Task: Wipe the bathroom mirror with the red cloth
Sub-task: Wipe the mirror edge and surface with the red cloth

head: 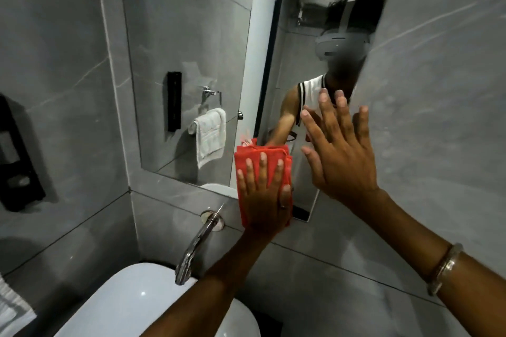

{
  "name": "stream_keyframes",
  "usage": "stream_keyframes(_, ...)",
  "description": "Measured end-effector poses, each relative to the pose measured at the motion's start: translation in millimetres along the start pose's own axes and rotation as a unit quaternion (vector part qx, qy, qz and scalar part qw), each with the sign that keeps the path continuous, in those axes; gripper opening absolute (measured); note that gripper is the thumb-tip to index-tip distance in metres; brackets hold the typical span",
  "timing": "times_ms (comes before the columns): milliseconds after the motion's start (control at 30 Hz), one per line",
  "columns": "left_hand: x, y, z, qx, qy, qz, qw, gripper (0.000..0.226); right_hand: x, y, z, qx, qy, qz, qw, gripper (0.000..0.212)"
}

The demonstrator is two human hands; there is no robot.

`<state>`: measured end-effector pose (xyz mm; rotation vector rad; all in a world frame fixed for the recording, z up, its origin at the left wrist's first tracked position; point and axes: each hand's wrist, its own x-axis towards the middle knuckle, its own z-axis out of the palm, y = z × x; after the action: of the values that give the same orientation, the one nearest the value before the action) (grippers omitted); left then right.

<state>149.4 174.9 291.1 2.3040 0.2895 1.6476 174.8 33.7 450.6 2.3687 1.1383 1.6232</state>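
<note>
The left hand lies flat with fingers spread, its grip open, pressing the folded red cloth (soft, square-edged) against the lower edge of the mirror. The right hand is also open, palm on the glass near the mirror's right side, a metal bangle on its wrist. Below, a curved chrome tap juts from grey tile above a smooth white basin.

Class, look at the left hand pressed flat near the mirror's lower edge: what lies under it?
Under the left hand lies the folded red cloth, pressed to the lower edge of the mirror. Cloth shows above the fingertips and beside the hand. The glass beneath the cloth is covered and cannot be seen.
</note>
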Motion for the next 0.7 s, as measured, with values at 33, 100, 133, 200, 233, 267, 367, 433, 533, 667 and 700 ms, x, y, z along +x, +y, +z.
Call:
stream_keyframes(33, -1, 15, 1, -0.001, -0.007, 0.019, 1.0, 0.059, -4, 11, -3, -0.006, 0.005, 0.01, 1.0, 0.064)
stream_keyframes(100, -4, 38, 3, 0.006, -0.034, 0.042, 0.999, 0.059, -11, 31, -8, -0.011, 0.015, 0.025, 1.0, 0.065)
stream_keyframes(133, -4, 47, 4, 0.015, -0.044, 0.053, 0.998, 0.059, -13, 43, -11, -0.017, 0.02, 0.032, 0.999, 0.066)
stream_keyframes(200, -1, 54, 5, 0.027, -0.058, 0.05, 0.997, 0.06, -15, 59, -16, -0.024, 0.02, 0.045, 0.998, 0.068)
stream_keyframes(233, 4, 57, 4, 0.032, -0.057, 0.055, 0.996, 0.061, -13, 67, -19, -0.027, 0.025, 0.051, 0.998, 0.069)
stream_keyframes(267, 13, 60, 1, 0.034, -0.055, 0.061, 0.996, 0.061, -9, 73, -23, -0.025, 0.031, 0.055, 0.998, 0.069)
stream_keyframes(367, 68, 82, -12, 0.029, -0.047, 0.091, 0.994, 0.064, 14, 87, -37, -0.008, 0.055, 0.064, 0.996, 0.069)
stream_keyframes(433, 118, 101, -25, 0.02, -0.037, 0.102, 0.994, 0.063, 33, 93, -47, 0.004, 0.063, 0.072, 0.995, 0.069)
stream_keyframes(533, 202, 126, -48, 0.018, 0.005, 0.102, 0.995, 0.062, 65, 102, -62, 0.009, 0.079, 0.092, 0.993, 0.069)
stream_keyframes(667, 304, 149, -75, 0.033, 0.055, 0.137, 0.989, 0.064, 104, 116, -80, 0.014, 0.128, 0.095, 0.987, 0.067)
stream_keyframes(700, 326, 157, -81, 0.034, 0.063, 0.148, 0.986, 0.065, 113, 119, -85, 0.018, 0.139, 0.096, 0.985, 0.067)
